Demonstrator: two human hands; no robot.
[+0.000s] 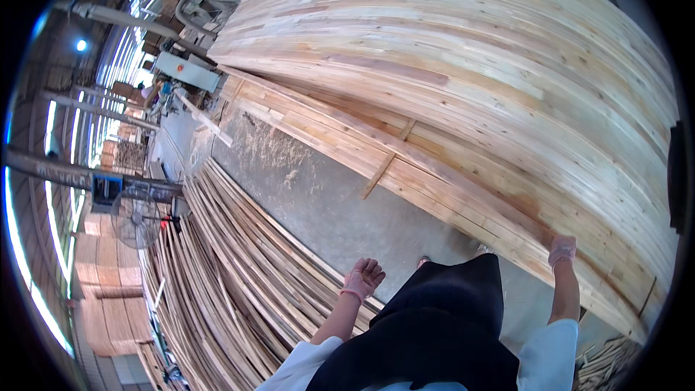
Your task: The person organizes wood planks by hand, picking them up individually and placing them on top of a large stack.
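My left hand (364,279) is loosely curled near wooden strips (232,261); my right hand (562,249) touches the long board (449,171), its grip I cannot tell.

Open room is running above the concrete floor (289,206), between the pile of long strips (239,275) on the left and the lower boards (326,137) on the right. The left hand (364,277) is hovering near the strips, with open air ahead. A crosswise stick (378,175) is jutting slightly past the boards' edge, narrowing the gap, while the wide wood panel (434,51) is filling the far side and the black apron (434,304) is blocking the near end
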